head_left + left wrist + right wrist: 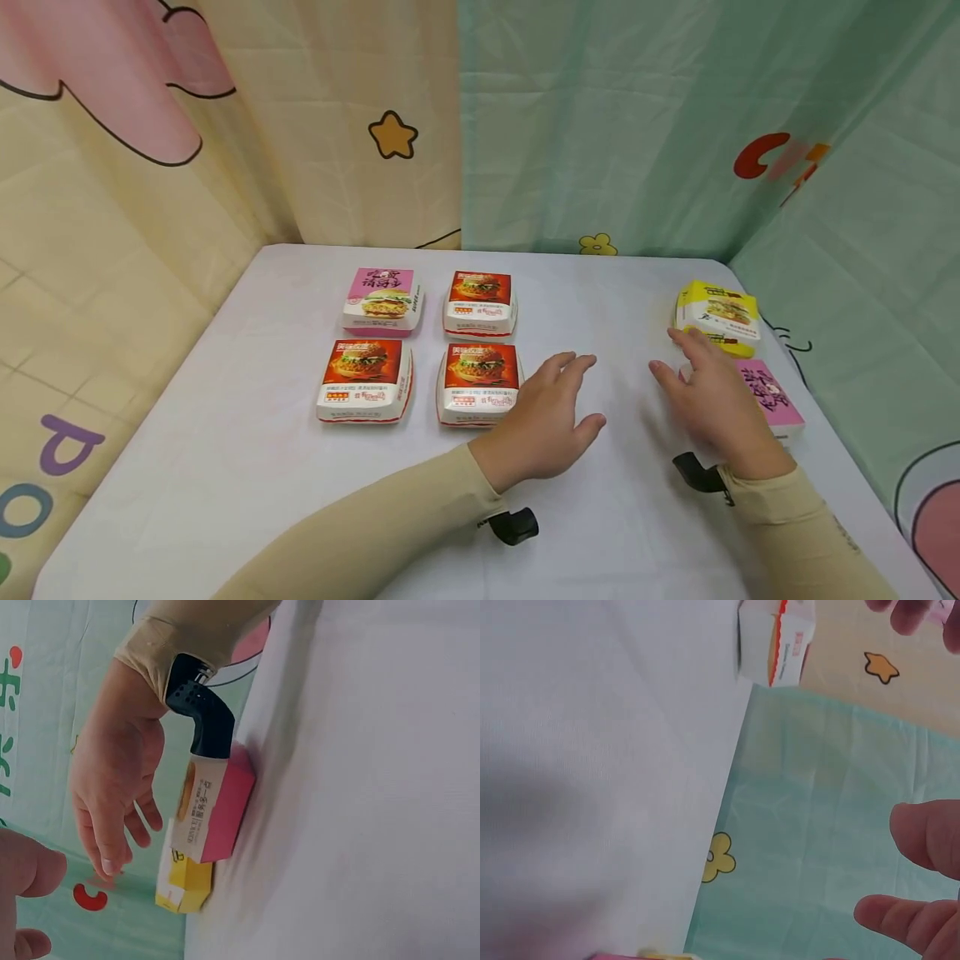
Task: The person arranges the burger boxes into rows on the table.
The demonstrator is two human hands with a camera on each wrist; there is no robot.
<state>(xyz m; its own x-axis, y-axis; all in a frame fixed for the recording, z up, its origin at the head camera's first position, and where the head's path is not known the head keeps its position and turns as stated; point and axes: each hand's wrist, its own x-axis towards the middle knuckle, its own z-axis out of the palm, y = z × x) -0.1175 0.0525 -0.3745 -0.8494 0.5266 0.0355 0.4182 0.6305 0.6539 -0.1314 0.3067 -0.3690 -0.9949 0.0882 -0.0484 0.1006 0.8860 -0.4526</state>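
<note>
My left hand (540, 417) hovers at the middle of the table, fingers stretched out and holding nothing. It overlaps the right edge of a red and white burger box (480, 375) in the head view. My right hand (712, 400) is raised on the right side, its fingers loosely spread with nothing in them. Partly hidden behind it lies a pink burger box (772, 396), and a yellow burger box (718, 312) sits just beyond the fingertips. The left wrist view shows the right hand (120, 765) beside the pink box (225, 810) and the yellow box (184, 881).
On the left of the white-covered table (225, 483) are another pink box (382, 300) and two more red and white boxes, one behind (480, 302) and one in front (365, 379). Patterned curtains (570, 125) enclose the back and sides.
</note>
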